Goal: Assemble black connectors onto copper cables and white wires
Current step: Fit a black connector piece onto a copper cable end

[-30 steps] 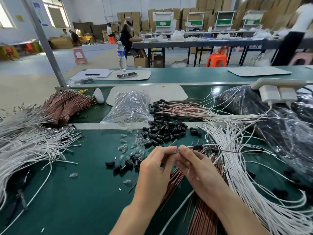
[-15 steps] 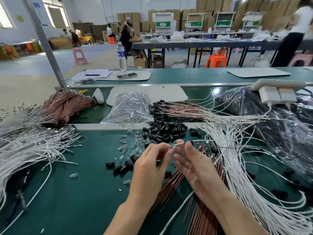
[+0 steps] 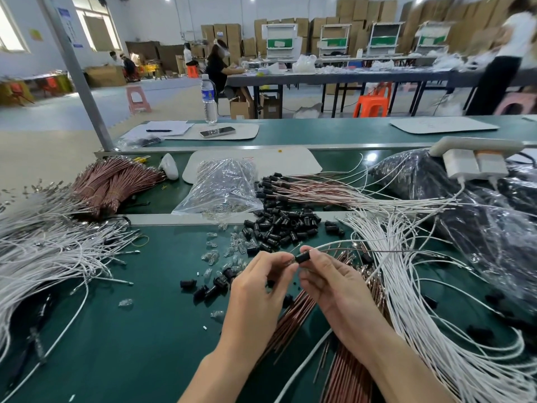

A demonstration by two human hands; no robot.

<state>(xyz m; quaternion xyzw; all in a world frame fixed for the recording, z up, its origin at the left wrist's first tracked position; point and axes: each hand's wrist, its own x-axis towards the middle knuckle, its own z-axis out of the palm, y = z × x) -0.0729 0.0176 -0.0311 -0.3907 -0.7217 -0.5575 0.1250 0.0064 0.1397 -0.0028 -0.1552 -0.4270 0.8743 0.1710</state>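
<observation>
My left hand [image 3: 255, 289] and my right hand [image 3: 334, 283] meet above the green table [image 3: 130, 344]. Between their fingertips sits a black connector [image 3: 302, 258] with a small clear part at its left end. My right hand pinches the connector, and a thin cable [image 3: 377, 251] with a white wire runs from it to the right. My left fingertips pinch the clear end. A pile of loose black connectors [image 3: 279, 228] lies just beyond the hands. Copper cables [image 3: 293, 318] lie under my hands, and white wires [image 3: 421, 301] spread on the right.
White wires [image 3: 43, 257] fan out on the left, with a copper cable bundle [image 3: 113, 184] behind them. A clear bag of small parts [image 3: 223, 184], finished cables with connectors [image 3: 313, 187], black plastic bags [image 3: 479, 222] and a power strip [image 3: 476, 152] lie further back. Small clear parts [image 3: 215, 254] are scattered on the table.
The black connector has slid along the wires from the right into my fingertips. Both hands have closed together around it.
</observation>
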